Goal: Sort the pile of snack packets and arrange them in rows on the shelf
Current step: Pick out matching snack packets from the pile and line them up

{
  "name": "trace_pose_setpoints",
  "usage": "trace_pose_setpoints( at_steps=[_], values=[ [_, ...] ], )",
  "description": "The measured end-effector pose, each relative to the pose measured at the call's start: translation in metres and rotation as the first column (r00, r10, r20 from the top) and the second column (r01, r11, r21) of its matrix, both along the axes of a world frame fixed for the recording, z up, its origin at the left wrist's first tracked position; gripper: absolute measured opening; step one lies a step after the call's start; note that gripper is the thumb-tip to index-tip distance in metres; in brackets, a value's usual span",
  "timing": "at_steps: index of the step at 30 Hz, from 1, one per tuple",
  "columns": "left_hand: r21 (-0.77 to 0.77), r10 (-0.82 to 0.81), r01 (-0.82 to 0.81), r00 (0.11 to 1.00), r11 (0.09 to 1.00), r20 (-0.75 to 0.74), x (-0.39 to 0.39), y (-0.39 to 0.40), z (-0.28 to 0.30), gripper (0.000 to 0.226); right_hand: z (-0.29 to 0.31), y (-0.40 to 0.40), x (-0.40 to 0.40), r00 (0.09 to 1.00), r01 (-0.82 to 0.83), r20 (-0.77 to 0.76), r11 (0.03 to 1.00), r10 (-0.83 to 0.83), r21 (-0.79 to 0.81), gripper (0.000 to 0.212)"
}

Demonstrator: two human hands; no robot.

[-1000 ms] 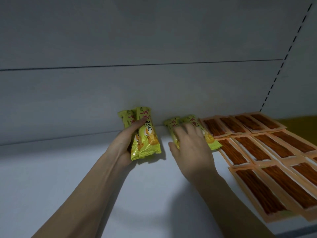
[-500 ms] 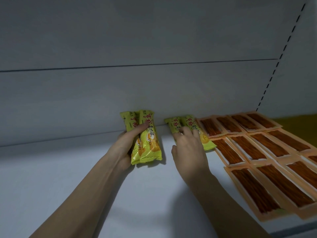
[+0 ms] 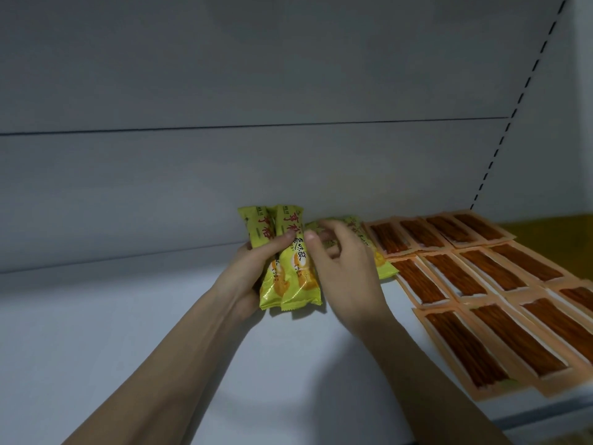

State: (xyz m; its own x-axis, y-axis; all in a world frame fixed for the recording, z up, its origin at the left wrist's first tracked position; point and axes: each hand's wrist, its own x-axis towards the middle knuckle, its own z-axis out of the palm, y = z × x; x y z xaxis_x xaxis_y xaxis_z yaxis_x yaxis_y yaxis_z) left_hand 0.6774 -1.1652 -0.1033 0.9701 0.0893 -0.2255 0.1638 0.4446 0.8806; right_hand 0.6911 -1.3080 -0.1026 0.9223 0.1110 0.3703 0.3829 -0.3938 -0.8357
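Yellow-green packets [image 3: 290, 268] gripped in left hand [image 3: 247, 271]; right hand [image 3: 343, 268] curled beside them, grasp unclear. Orange packets [image 3: 475, 277] rowed on white shelf [image 3: 128, 316].

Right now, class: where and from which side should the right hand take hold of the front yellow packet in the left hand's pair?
Probably pinch the front yellow packet across its narrow width near the middle, coming from its right edge. That edge is bare, while the left hand wraps the left side with its thumb over the top. The right hand is beside it.
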Motion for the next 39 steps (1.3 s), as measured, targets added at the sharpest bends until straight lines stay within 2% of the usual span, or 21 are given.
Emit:
trace_pose_setpoints(
  at_steps=[5, 9, 10, 12, 14, 18, 21, 23, 25, 26, 29, 33, 39],
  values=[
    [0.032, -0.058, 0.057, 0.997, 0.998, 0.04, -0.021, -0.022, 0.016, 0.037, 0.024, -0.01, -0.007, 0.987, -0.067, -0.149, 0.997, 0.059, -0.049, 0.046],
    [-0.202, -0.199, 0.201, 0.98, 0.959, 0.03, -0.048, -0.043, 0.026, 0.04, 0.048, -0.048, -0.022, 0.983, -0.107, -0.158, 0.99, 0.091, -0.097, 0.04],
    [-0.21, -0.198, 0.196, 0.98, 0.958, 0.014, -0.054, -0.047, 0.026, 0.038, 0.052, -0.06, -0.025, 0.984, -0.1, -0.158, 0.986, 0.079, -0.13, 0.037],
    [-0.106, -0.159, 0.154, 0.986, 0.982, -0.042, -0.068, -0.057, 0.022, 0.025, 0.057, -0.085, -0.034, 0.985, -0.076, -0.169, 0.979, 0.044, -0.19, 0.036],
    [0.097, -0.137, 0.143, 0.989, 0.985, -0.062, -0.085, -0.065, 0.015, 0.016, 0.059, -0.105, -0.043, 0.983, -0.054, -0.183, 0.958, 0.002, -0.281, 0.04],
    [0.413, -0.062, 0.085, 0.996, 0.907, -0.069, -0.102, -0.075, 0.008, 0.033, 0.054, -0.121, -0.057, 0.974, -0.04, -0.212, 0.856, -0.082, -0.515, 0.046],
    [0.527, -0.081, 0.11, 0.994, 0.843, -0.078, -0.097, -0.081, 0.008, 0.033, 0.043, -0.122, -0.062, 0.965, -0.057, -0.243, 0.819, -0.102, -0.571, 0.049],
    [0.581, -0.074, 0.111, 0.993, 0.806, -0.088, -0.091, -0.087, 0.007, 0.046, 0.036, -0.121, -0.065, 0.962, -0.064, -0.249, 0.799, -0.109, -0.597, 0.047],
    [0.673, -0.062, 0.111, 0.993, 0.731, -0.097, -0.087, -0.093, 0.005, 0.058, 0.031, -0.121, -0.066, 0.964, -0.066, -0.247, 0.803, -0.103, -0.593, 0.044],
    [0.713, -0.057, 0.107, 0.994, 0.693, -0.093, -0.085, -0.094, 0.003, 0.055, 0.031, -0.121, -0.067, 0.963, -0.066, -0.25, 0.812, -0.1, -0.58, 0.043],
    [0.771, -0.071, 0.106, 0.994, 0.627, -0.079, -0.086, -0.094, 0.001, 0.034, 0.035, -0.124, -0.068, 0.955, -0.109, -0.288, 0.823, -0.069, -0.558, 0.044],
    [0.777, -0.097, 0.104, 0.994, 0.621, -0.056, -0.093, -0.093, 0.004, 0.024, 0.037, -0.129, -0.073, 0.95, -0.174, -0.312, 0.8, -0.017, -0.574, 0.05],
    [0.776, -0.099, 0.096, 0.994, 0.623, -0.043, -0.089, -0.103, 0.002, 0.037, 0.038, -0.128, -0.075, 0.953, -0.145, -0.3, 0.824, -0.031, -0.547, 0.051]
  ],
)
